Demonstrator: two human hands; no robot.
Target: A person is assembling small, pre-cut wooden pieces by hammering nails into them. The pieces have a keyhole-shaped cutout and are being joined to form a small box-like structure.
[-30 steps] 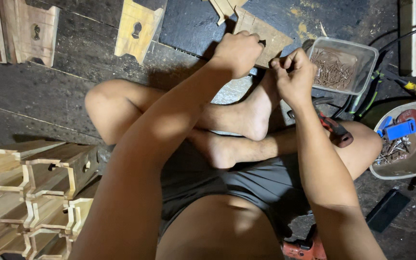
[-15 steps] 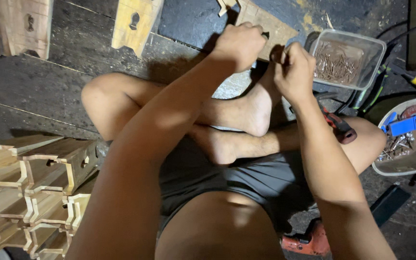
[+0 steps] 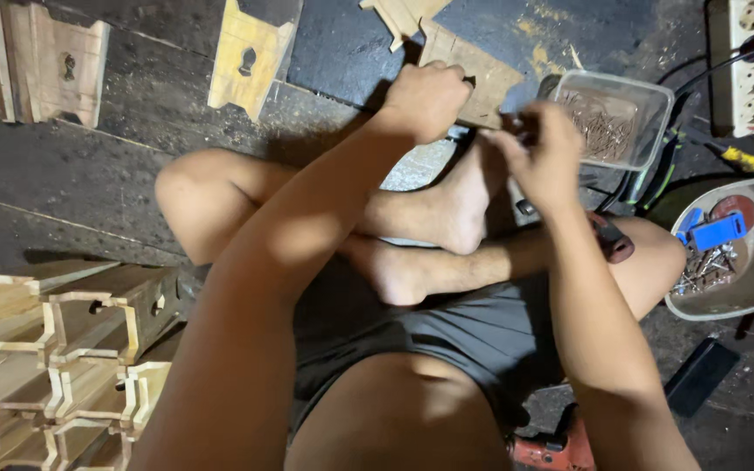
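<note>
Here my left hand [image 3: 425, 98] grips the board [image 3: 473, 74]; my right [image 3: 544, 157] pinches something unclear, and a slip could tip the nail tub [image 3: 647, 92] beside it.

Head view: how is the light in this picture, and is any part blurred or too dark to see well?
Head view: strong light falls on the forearms and the stacked wooden pieces; the dark floor stays dim; the right hand is motion-blurred, so what its fingers pinch cannot be told; the left hand is sharper, pressing a wooden piece; the clear tub of nails reads clearly.
</note>
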